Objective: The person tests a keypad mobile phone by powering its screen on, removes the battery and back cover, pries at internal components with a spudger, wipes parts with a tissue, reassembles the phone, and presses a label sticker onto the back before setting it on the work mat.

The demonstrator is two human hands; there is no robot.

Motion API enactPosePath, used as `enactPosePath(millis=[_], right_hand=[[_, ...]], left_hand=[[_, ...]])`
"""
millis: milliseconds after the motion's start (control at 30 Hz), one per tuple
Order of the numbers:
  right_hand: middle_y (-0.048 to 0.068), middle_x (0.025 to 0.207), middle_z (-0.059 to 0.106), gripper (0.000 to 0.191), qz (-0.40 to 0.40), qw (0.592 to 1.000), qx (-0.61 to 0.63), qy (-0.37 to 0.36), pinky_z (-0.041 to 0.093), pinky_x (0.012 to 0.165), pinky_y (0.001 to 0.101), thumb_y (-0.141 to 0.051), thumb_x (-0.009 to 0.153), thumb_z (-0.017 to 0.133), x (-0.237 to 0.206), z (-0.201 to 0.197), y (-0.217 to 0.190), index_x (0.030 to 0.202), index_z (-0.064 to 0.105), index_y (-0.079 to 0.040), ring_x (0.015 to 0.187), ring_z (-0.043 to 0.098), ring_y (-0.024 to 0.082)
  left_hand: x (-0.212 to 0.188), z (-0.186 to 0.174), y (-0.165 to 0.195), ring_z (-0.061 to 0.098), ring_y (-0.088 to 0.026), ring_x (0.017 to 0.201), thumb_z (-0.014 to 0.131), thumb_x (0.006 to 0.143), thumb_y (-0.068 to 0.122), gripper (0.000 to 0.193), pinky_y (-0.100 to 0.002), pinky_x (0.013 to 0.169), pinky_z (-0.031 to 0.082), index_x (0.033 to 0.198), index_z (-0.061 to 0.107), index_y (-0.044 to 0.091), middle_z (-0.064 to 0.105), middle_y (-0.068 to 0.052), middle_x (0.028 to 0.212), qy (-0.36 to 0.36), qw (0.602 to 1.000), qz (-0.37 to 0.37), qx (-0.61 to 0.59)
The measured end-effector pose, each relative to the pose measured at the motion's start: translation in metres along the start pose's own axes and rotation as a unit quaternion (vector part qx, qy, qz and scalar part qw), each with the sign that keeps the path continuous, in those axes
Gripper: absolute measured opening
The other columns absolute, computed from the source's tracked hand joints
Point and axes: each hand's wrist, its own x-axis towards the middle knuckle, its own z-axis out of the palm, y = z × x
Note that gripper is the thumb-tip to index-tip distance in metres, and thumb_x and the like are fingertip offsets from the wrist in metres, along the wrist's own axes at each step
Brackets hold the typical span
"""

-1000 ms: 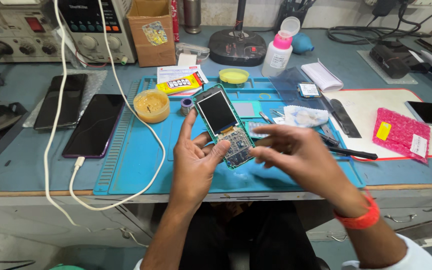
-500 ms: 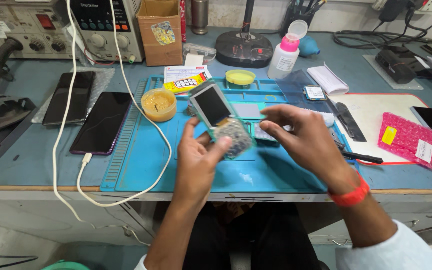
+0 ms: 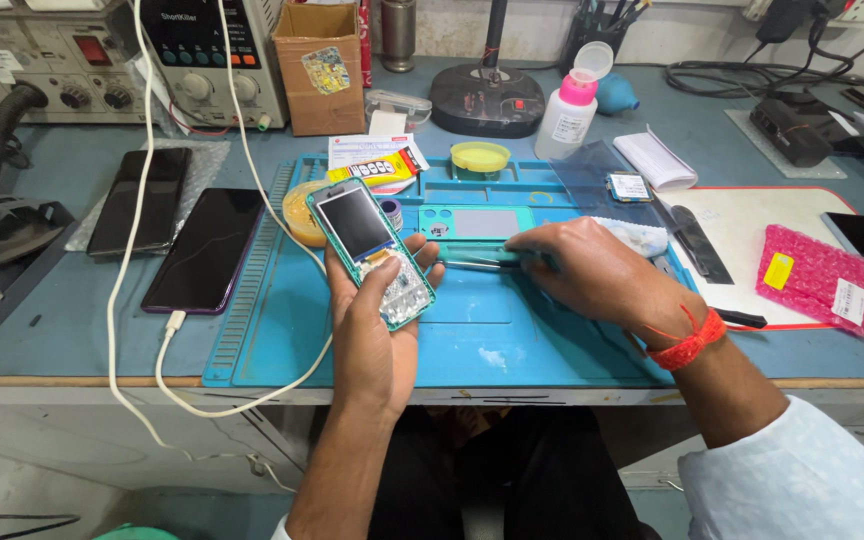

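From the head view, two dark smartphones (image 3: pixel 177 240) lie on the surface. One small phone (image 3: pixel 372 252) (teal, opened) is tilted above the blue mat (image 3: pixel 472 330), held by left hand (image 3: pixel 377 320) fingers. The right hand (image 3: pixel 592 275) rests palm-down, fingers pinching tweezers (image 3: pixel 477 264).

Single head cam, worn by the person, looks steeply down and fwd at close range over the bench (image 3: pixel 72 340), left hand (image 3: pixel 377 320) and right hand (image 3: pixel 592 275) near centre, instruments beyond them at the far edge.
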Motion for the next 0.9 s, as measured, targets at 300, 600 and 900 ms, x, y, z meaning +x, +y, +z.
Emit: enactPosePath(millis=[300,600,900], right_hand=[[-0.002,0.093,0.073,0.032,0.177,0.815,0.551,0.021,0.049,0.063,0.0229,-0.018,0.099,0.064,-0.018,-0.017,-0.011,0.126,0.068,-0.002,0.076,0.063,0.004],[0.005,0.091,0.074,0.040,0.240,0.943,0.210,-0.094,0.051,0.066,0.0280,-0.028,0.096,0.063,-0.034,-0.014,-0.002,0.129,0.070,-0.009,0.078,0.061,0.010],[0.000,0.103,0.070,0.037,0.118,0.977,0.162,-0.068,0.050,0.082,0.0255,-0.030,0.098,0.058,-0.040,-0.009,0.002,0.126,0.070,-0.008,0.095,0.063,0.010]], left_hand=[[0.003,-0.011,-0.006,0.066,-0.022,0.110,0.044,0.103,0.049,0.058,-0.035,0.081,0.054,0.153,0.034,0.020,0.064,-0.013,0.126,-0.020,1.000,-0.001,-0.003],[0.005,-0.017,-0.012,0.064,-0.022,0.113,0.036,0.106,0.052,0.059,-0.036,0.083,0.053,0.153,0.037,0.017,0.065,-0.012,0.129,-0.006,0.999,0.042,-0.005],[0.004,-0.013,-0.009,0.063,-0.022,0.117,0.032,0.108,0.045,0.054,-0.036,0.088,0.053,0.157,0.030,0.024,0.062,-0.012,0.134,-0.007,0.997,0.068,0.018]])
